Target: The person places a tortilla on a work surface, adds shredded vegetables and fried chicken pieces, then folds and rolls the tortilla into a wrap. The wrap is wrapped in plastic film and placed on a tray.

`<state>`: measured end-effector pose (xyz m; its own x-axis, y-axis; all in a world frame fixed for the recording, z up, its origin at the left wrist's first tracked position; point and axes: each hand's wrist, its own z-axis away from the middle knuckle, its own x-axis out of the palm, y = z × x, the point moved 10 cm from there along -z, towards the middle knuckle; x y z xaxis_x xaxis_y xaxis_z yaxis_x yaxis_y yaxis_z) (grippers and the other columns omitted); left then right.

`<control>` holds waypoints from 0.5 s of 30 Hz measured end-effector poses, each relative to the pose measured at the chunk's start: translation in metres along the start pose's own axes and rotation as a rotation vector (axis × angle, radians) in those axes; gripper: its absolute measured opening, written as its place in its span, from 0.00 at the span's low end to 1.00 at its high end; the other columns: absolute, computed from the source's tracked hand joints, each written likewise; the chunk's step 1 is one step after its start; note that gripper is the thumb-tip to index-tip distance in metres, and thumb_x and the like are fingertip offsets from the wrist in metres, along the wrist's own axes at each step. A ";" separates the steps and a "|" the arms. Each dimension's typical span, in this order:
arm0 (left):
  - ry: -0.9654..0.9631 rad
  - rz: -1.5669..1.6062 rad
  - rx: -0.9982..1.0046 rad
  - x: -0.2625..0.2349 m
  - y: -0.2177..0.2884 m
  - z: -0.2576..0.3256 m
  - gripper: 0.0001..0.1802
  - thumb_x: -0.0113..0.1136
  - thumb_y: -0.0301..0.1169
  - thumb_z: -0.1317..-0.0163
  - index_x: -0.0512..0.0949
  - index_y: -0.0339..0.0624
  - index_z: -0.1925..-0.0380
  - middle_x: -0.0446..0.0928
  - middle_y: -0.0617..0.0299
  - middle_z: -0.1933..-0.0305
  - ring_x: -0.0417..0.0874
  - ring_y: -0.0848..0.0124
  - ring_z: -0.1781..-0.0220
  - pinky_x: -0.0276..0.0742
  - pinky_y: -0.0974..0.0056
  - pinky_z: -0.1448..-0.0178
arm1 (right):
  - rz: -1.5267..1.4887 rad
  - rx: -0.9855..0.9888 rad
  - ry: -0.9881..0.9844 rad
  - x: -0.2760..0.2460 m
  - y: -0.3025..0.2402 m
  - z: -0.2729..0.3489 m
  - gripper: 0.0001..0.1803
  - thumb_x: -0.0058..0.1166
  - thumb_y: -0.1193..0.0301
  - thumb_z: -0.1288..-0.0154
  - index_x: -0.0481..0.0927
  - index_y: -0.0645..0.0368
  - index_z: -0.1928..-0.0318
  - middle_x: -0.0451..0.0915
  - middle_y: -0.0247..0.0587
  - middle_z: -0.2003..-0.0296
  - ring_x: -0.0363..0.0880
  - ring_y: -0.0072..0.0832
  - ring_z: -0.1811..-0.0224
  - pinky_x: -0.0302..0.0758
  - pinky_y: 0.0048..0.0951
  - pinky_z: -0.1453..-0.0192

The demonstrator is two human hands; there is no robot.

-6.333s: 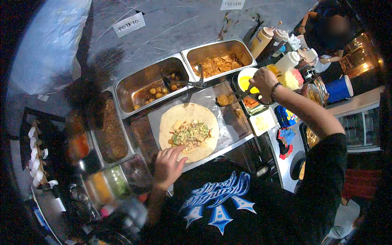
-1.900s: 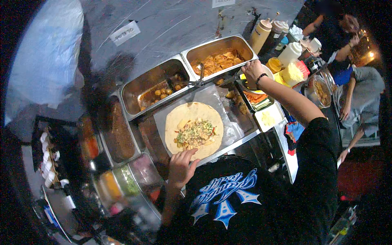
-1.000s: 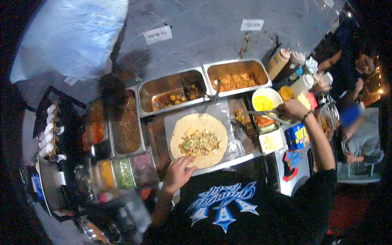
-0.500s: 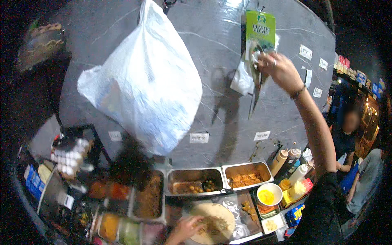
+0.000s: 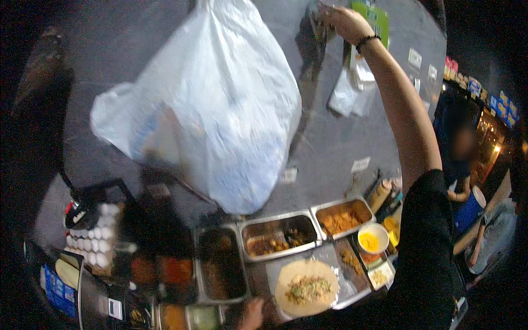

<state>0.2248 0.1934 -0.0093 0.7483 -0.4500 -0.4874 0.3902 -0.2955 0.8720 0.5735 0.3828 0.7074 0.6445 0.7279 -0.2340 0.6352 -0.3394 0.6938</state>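
My right hand (image 5: 346, 25) is raised high in front of the grey wall, left of the green plastic-gloves packet (image 5: 377, 22). Its fingers close on a blurred greyish thing (image 5: 319, 19) whose kind I cannot make out. Low down, my left hand (image 5: 253, 314) is blurred beside a flatbread (image 5: 305, 280), its fingers unclear. The round flatbread lies flat on a clear plastic sheet (image 5: 273, 269), chopped filling heaped at its middle. A big white plastic bag (image 5: 220, 110) hangs between me and the wall.
Metal food pans (image 5: 280, 236) line the wall's foot. A white bowl (image 5: 373, 238) of yellow food and sauce bottles (image 5: 379, 192) stand at the right. Eggs (image 5: 96, 242) fill a tray at the left. Another person (image 5: 462, 159) is at the far right.
My right hand has moved up and left, away from the hanging packet, with something in its fingers. My left hand has drawn back from over the flatbread. The view has shifted.
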 end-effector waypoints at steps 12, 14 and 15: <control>-0.300 -0.108 0.040 0.025 0.025 -0.009 0.23 0.61 0.36 0.39 0.75 0.44 0.44 0.74 0.46 0.41 0.72 0.52 0.37 0.66 0.53 0.34 | -0.015 0.269 0.250 -0.063 0.043 -0.009 0.09 0.51 0.69 0.41 0.84 0.47 0.63 0.83 0.37 0.61 0.82 0.36 0.58 0.79 0.36 0.54; -0.238 -0.092 0.053 0.021 0.031 -0.008 0.22 0.62 0.36 0.40 0.76 0.43 0.46 0.75 0.46 0.45 0.74 0.51 0.40 0.68 0.53 0.37 | -0.154 0.239 0.275 -0.066 0.041 -0.025 0.09 0.51 0.68 0.40 0.84 0.46 0.63 0.83 0.36 0.61 0.82 0.35 0.57 0.79 0.35 0.54; -0.244 -0.071 0.073 0.026 0.032 -0.007 0.22 0.62 0.35 0.40 0.76 0.43 0.46 0.76 0.46 0.46 0.75 0.51 0.42 0.69 0.53 0.38 | 0.093 0.059 0.281 -0.053 0.032 -0.029 0.09 0.50 0.68 0.39 0.84 0.49 0.63 0.83 0.35 0.62 0.82 0.32 0.57 0.78 0.32 0.55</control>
<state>0.2606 0.1780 0.0062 0.5650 -0.6134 -0.5518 0.3911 -0.3898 0.8337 0.5477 0.3507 0.7615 0.5631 0.8258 0.0318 0.6079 -0.4400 0.6610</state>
